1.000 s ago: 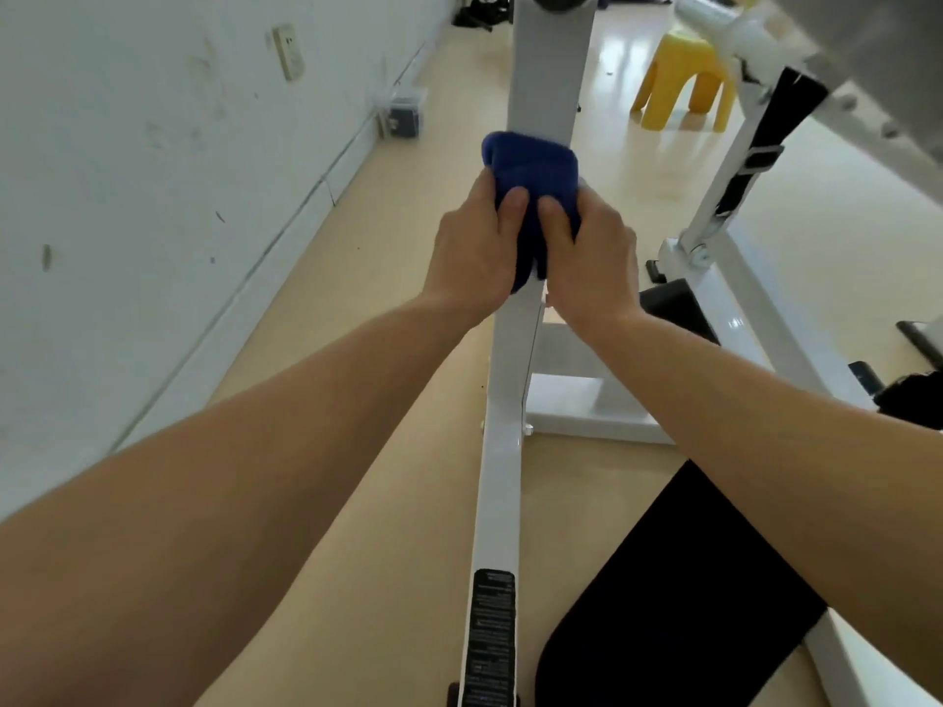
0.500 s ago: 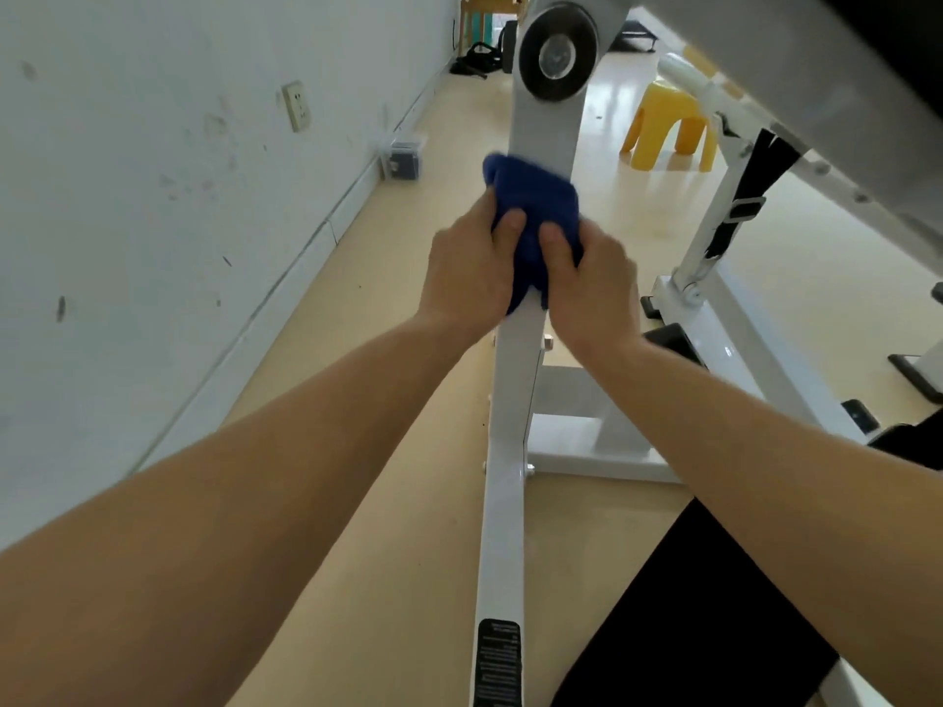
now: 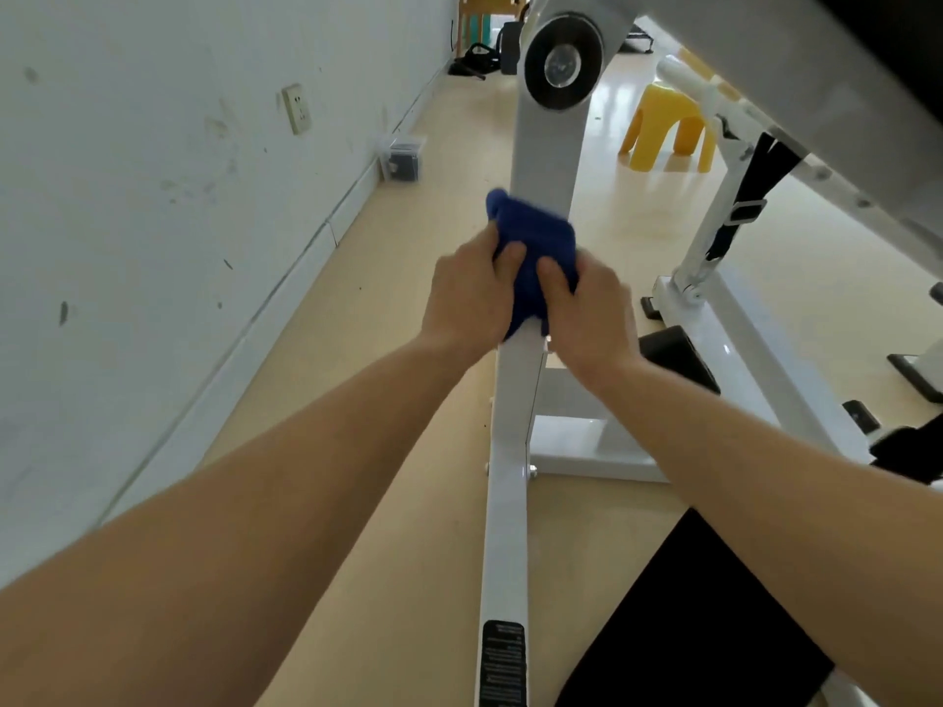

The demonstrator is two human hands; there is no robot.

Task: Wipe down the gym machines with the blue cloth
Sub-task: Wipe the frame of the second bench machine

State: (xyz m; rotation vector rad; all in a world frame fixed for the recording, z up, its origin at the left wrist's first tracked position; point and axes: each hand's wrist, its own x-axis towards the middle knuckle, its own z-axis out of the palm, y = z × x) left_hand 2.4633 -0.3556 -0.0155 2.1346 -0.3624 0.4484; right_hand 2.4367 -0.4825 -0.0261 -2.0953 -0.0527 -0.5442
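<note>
A blue cloth is wrapped around the white upright post of a gym machine, below a black round pivot cap. My left hand grips the cloth from the left side of the post. My right hand grips it from the right, thumbs meeting over the cloth. The lower part of the cloth is hidden between my hands.
A white wall with a socket runs along the left. A clear box sits by the baseboard. A yellow stool stands beyond. The machine's white base frame and black pad lie at right.
The view has tilted up, bringing the black pivot cap and the slanted frame overhead into sight. Both hands keep hold of the cloth on the post, at much the same height.
</note>
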